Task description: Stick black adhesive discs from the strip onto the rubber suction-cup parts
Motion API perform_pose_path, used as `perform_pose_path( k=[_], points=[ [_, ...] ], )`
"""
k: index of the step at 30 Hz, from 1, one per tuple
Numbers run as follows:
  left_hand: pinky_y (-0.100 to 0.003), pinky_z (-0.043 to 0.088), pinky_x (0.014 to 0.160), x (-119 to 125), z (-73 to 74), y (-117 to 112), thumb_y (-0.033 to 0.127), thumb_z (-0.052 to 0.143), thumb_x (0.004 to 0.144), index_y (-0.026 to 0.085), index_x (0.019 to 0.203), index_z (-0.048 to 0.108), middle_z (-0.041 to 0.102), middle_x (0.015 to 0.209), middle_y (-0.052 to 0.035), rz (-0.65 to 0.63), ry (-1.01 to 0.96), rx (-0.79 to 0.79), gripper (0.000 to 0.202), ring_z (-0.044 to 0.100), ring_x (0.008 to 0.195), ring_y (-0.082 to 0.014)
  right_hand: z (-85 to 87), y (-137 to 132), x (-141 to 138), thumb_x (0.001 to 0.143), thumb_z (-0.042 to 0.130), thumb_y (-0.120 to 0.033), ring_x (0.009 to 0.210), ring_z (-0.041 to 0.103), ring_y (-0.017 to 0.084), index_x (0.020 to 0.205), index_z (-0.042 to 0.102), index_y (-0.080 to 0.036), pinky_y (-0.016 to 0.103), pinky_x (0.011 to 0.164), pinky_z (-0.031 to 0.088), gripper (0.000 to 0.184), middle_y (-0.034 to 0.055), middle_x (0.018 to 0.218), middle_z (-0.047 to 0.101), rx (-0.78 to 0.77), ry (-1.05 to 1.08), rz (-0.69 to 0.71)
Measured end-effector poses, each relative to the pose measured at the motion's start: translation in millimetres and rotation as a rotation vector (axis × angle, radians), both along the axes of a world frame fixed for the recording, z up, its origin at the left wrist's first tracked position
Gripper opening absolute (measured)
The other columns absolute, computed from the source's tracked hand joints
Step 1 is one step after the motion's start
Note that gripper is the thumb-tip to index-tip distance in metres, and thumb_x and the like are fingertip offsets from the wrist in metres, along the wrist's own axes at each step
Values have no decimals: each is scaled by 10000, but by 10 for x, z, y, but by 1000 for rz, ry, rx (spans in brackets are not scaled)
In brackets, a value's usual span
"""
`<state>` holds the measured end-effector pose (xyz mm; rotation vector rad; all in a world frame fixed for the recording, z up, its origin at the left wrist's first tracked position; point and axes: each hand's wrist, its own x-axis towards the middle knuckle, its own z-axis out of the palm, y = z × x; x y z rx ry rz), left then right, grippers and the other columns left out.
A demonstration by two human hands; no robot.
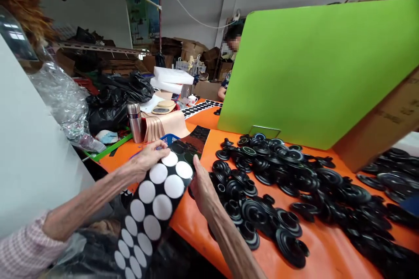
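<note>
Head view: dotted black sheet (162, 207), long axis 7-to-1 o'clock, under curled left hand (147, 161); right hand (203, 189) against sheet's right edge; both grips unclear; black rubber discs (255, 213) at 3 o'clock, nearer right hand.

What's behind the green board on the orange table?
A person shows past the left edge of the green board, which hides most of their body and whatever they are doing.
</note>
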<state>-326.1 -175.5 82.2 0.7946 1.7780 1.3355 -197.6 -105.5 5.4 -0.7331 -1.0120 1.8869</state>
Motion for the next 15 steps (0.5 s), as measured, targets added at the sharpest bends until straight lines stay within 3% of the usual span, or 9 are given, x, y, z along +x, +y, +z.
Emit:
perform_pose_path(
  k=[2,5,9,12,15],
  points=[
    [-169,309,426,130,-192,-130,536,683,684,185,762,496,525,555,61,-60,-26,-19,406,468,448,-73,-52,-6,110,658,740,-412,661,655,171,821,660,-178,265,612,520,296,13,706,715,-124,33,-38],
    [-174,331,424,231,-432,-422,709,549,725,137,711,550,586,564,-3,-136,-67,-171,571,561,461,-104,-152,63,365,579,769,-304,689,668,158,771,646,-191,250,650,538,254,-14,729,729,-209,9,-173],
    [-175,328,406,242,-719,-730,740,464,769,97,762,609,656,590,-87,-167,-362,-267,659,660,504,-183,-337,120,669,583,760,-274,741,678,136,799,668,-193,220,696,548,248,-26,791,744,-269,-13,-269],
    [-203,452,508,203,-857,-650,623,478,853,86,870,617,702,711,-104,-9,-637,-161,555,687,599,-171,-454,72,757,587,753,-272,757,689,160,799,678,-186,250,702,564,241,-6,805,750,-260,-18,-261],
    [-231,499,624,136,-893,-439,522,395,935,76,888,598,701,749,-117,127,-753,-37,492,686,666,-161,-504,-9,795,573,755,-259,746,692,180,757,669,-199,274,684,572,212,-9,751,739,-191,-8,-232]
  ],
)
